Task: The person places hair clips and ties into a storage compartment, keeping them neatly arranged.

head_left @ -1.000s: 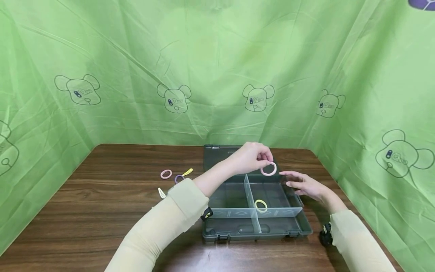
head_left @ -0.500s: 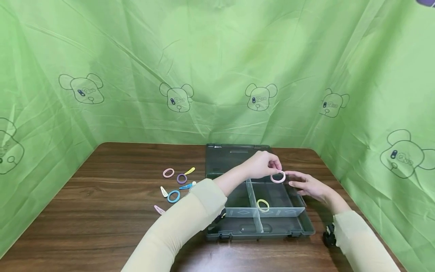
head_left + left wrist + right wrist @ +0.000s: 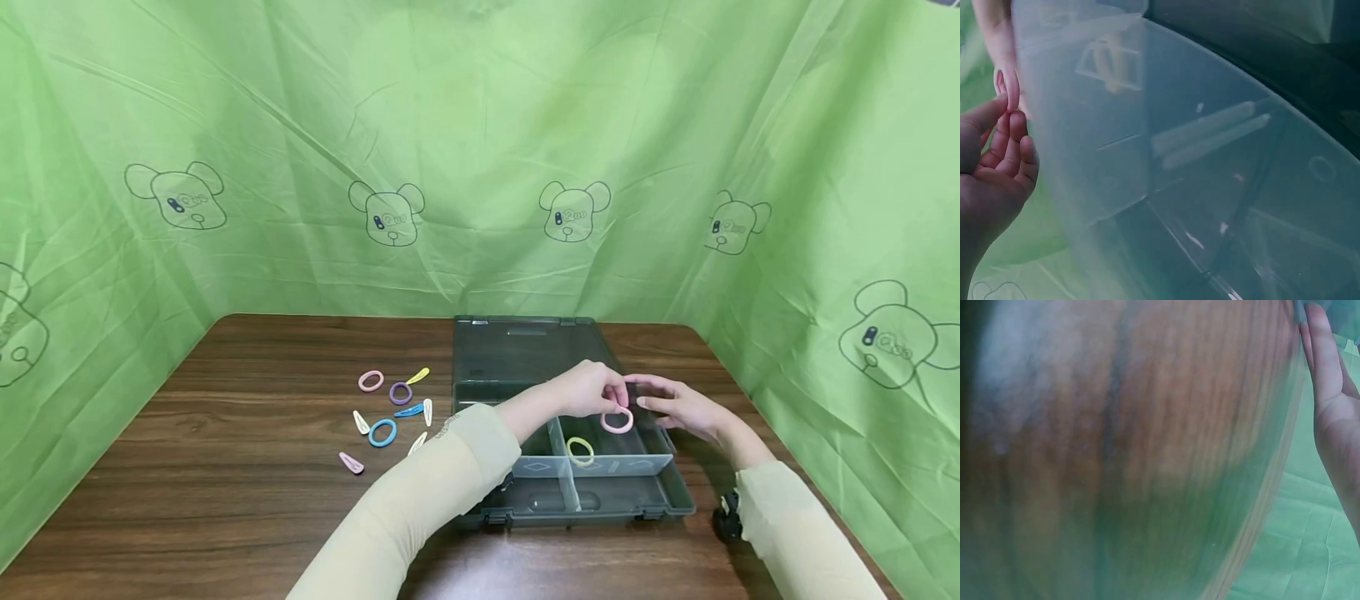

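Note:
My left hand (image 3: 592, 389) pinches a pink hair tie (image 3: 617, 429) between thumb and fingers, also seen edge-on in the left wrist view. It hangs over the back right compartment of a dark see-through organizer box (image 3: 615, 521). In that compartment a yellow hair tie (image 3: 580, 461) leans against the pale front divider (image 3: 622, 467). At the box's right side my right hand (image 3: 682, 408) rests with fairly straight fingers close to the wall; whether they touch it is hard to tell. The lid (image 3: 517, 350) lies opened back behind the box.
On the table (image 3: 187, 467) left of the box lie a pink hair tie (image 3: 371, 382), a purple one (image 3: 401, 394) and a blue one (image 3: 382, 433). Around them are several snap clips, including yellow (image 3: 418, 376), blue (image 3: 409, 411) and pink (image 3: 351, 463). Green curtains (image 3: 480, 167) surround the table.
My left hand has moved right, then down towards the compartment with the pink hair tie. Clips on the left have come out from behind my sleeve. The right hand has barely shifted.

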Motion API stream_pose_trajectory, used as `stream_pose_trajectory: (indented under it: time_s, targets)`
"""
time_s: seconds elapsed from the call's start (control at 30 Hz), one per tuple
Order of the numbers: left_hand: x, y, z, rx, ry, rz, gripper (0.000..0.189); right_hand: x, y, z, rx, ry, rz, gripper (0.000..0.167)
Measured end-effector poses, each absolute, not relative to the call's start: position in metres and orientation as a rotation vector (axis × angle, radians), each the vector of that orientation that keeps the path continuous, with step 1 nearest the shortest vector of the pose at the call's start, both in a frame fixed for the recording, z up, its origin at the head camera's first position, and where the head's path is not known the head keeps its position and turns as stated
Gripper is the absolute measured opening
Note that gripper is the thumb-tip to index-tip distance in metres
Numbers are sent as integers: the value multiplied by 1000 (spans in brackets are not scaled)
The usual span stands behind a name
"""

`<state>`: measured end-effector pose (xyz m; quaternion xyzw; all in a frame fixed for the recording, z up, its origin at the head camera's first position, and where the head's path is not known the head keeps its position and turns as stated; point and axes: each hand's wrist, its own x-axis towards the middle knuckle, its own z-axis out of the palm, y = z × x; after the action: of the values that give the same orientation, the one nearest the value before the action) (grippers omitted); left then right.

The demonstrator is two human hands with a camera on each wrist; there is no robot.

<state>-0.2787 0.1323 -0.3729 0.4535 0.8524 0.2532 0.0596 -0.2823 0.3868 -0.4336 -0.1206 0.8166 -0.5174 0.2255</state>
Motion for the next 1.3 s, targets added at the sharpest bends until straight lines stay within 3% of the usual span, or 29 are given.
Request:
stream_pose_trajectory:
  time_s: [0.57, 1.3]
  targets:
    - [-282, 134, -402, 1455, 2473, 638, 4, -284, 388, -433, -377, 2162, -1512, 54]
    - [-269, 149, -409, 1502, 2483, 376, 5, -282, 388, -434, -365, 2180, -1487, 54]
